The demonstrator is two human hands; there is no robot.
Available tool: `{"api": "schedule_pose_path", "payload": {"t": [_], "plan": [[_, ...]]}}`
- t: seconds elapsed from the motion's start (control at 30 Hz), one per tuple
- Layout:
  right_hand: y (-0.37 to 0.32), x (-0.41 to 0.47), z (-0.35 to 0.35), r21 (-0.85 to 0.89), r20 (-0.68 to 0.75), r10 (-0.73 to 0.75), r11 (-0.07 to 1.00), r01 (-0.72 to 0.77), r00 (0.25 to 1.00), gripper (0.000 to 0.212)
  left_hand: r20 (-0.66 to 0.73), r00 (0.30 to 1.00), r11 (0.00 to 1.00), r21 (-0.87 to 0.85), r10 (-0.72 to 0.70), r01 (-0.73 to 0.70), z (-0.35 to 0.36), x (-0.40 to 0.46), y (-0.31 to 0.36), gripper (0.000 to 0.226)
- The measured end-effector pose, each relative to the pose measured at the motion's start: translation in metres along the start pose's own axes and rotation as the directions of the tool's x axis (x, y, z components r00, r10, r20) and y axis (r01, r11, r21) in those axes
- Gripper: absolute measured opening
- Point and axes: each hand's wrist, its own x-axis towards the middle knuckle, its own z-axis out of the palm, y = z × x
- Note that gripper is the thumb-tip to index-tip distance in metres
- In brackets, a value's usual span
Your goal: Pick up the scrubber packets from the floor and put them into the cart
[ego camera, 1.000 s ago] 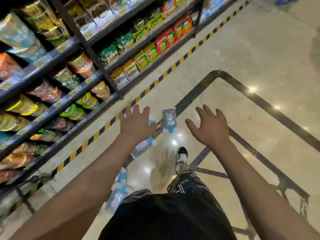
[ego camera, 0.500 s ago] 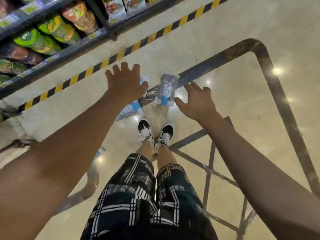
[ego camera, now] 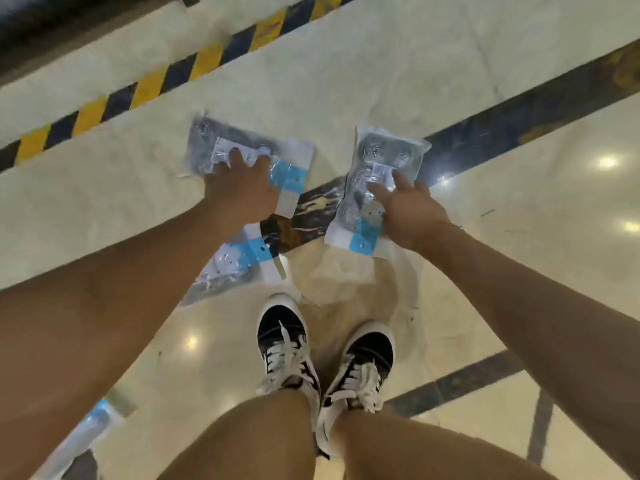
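Nearest, past the shoes [ego camera: 325,362], one packet [ego camera: 239,265] lies half under the left forearm, and another [ego camera: 83,434] shows at the lower left edge. Farther out, the left hand [ego camera: 242,188] presses a third packet [ego camera: 221,147] with fingers spread flat on it, while the right hand [ego camera: 408,209] touches a fourth [ego camera: 377,157] with straight fingertips — neither grasp has closed. All four lie on the glossy floor [ego camera: 519,220]; no cart shows. The packets look light, soft and crinkly in slick plastic — pinching the blue-and-white header card should hold better than the slippery film.
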Motion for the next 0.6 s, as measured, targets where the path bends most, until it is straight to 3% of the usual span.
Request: {"api": "schedule_pose_path", "payload": {"t": [0.1, 0.17, 0.27, 0.33, 0.43, 0.53, 0.6], "plan": [[0.017, 0.047, 0.028, -0.168, 0.059, -0.083, 0.981, 0.092, 0.995, 0.079, 0.007, 0.995, 0.991, -0.09, -0.096, 0.096, 0.04, 0.049, -0.017, 0.081], [0.026, 0.057, 0.04, -0.168, 0.033, -0.094, 0.981, 0.099, 0.995, 0.078, 0.039, 0.989, 0.96, -0.241, -0.14, 0.146, 0.06, 0.058, -0.015, 0.082], [0.033, 0.052, 0.059, 0.055, -0.023, 0.119, 0.992, -0.117, 0.993, 0.074, 0.096, 0.981, 0.901, -0.387, -0.171, 0.195, 0.076, 0.046, 0.002, 0.085], [0.026, 0.042, 0.068, 0.257, -0.006, 0.312, 0.919, -0.3, 0.95, 0.078, 0.175, 0.975, 0.873, -0.444, -0.137, 0.202, 0.078, 0.032, 0.018, 0.089], [0.024, 0.032, 0.069, 0.328, 0.08, 0.394, 0.857, -0.398, 0.915, 0.098, 0.261, 0.962, 0.898, -0.402, -0.078, 0.181, 0.079, 0.019, 0.034, 0.087], [0.044, 0.028, 0.054, 0.324, 0.027, 0.394, 0.866, -0.381, 0.919, 0.085, 0.071, 0.996, 0.958, -0.28, -0.05, 0.068, 0.073, 0.027, 0.024, 0.06], [0.067, 0.032, 0.05, 0.297, -0.011, 0.459, 0.85, -0.435, 0.888, 0.085, -0.126, 0.992, 0.983, -0.185, -0.033, 0.009, 0.064, 0.047, -0.001, 0.059]]}}
